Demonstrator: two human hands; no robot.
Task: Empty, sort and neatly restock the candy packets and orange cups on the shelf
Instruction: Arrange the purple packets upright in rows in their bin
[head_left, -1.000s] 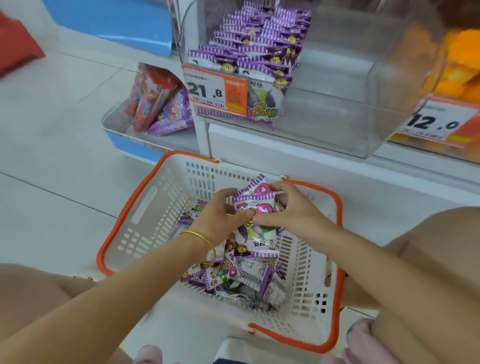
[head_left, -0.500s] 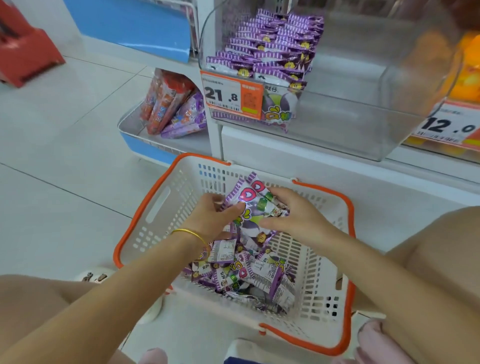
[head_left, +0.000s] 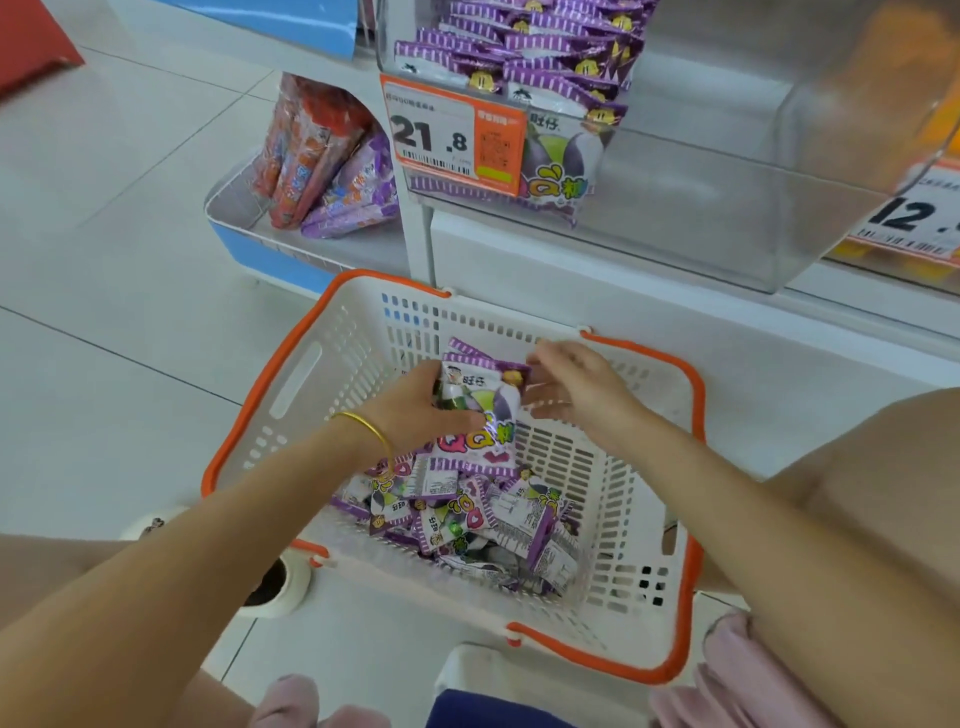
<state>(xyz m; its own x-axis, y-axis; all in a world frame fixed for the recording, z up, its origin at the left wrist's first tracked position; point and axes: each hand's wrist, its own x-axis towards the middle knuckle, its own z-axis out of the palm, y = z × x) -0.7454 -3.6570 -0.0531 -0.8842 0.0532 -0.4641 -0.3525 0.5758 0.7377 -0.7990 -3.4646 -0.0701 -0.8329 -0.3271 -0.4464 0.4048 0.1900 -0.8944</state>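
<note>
My left hand (head_left: 415, 410) grips a small stack of purple-and-white candy packets (head_left: 480, 410) above a white basket with an orange rim (head_left: 270, 384). My right hand (head_left: 571, 389) hovers just right of the stack with its fingers spread and blurred, holding nothing. More purple packets (head_left: 467, 514) lie in a loose heap on the basket floor. On the shelf above, a clear bin (head_left: 701, 208) holds a row of the same purple packets (head_left: 524, 57) at its left end. Orange cups (head_left: 940, 124) show blurred behind the bin's right side.
An orange price tag reading 21.8 (head_left: 452, 135) hangs on the bin front; another tag reading 12 (head_left: 914, 218) is at the right. A lower side shelf (head_left: 244, 197) holds red and purple bags (head_left: 322, 156). A small round pot (head_left: 275, 582) stands by the basket. Tiled floor lies to the left.
The right hand has let go of the packet stack and opened beside it. The left hand now holds the stack alone, turned face up. The view has shifted nearer the shelf.
</note>
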